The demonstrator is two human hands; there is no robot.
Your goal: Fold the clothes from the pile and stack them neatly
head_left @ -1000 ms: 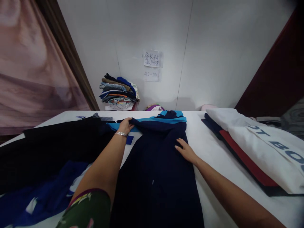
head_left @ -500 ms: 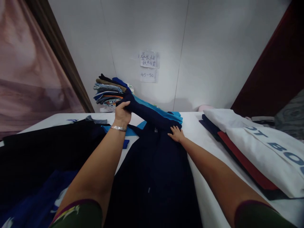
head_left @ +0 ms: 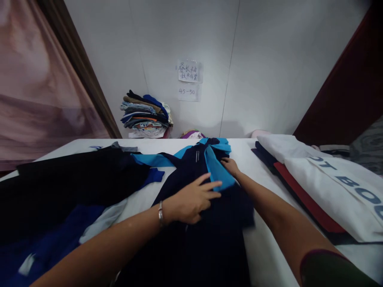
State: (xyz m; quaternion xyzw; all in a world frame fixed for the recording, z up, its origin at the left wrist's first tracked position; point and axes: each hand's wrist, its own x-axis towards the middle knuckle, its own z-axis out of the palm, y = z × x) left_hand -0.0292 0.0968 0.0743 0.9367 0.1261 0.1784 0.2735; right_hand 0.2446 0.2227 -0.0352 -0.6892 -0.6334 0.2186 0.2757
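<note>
A long navy jacket (head_left: 206, 239) with light blue trim lies lengthwise on the table before me. One of its sleeves (head_left: 223, 175), navy with a light blue stripe, is folded down over the front along the right side. My left hand (head_left: 191, 199), a silver bracelet at its wrist, is over the middle of the jacket with fingers spread beside that sleeve, gripping nothing. At the right shoulder, my right hand (head_left: 229, 164) has its fingers drawn together on the jacket's edge; their tips are partly hidden. The other sleeve (head_left: 155, 160) stretches out to the left.
Black and blue garments (head_left: 80, 183) are heaped on the left of the white table (head_left: 89, 144). On the right lies a pile with a white lettered garment (head_left: 329, 179) and a dark red one (head_left: 308, 197). Folded clothes (head_left: 145, 113) are stacked at the back, below handwritten wall signs (head_left: 190, 79).
The right sleeve, held up toward the back left by my left hand, now lies down along the jacket's right side. My left hand has let go and come nearer; my right-hand fingers have drawn in.
</note>
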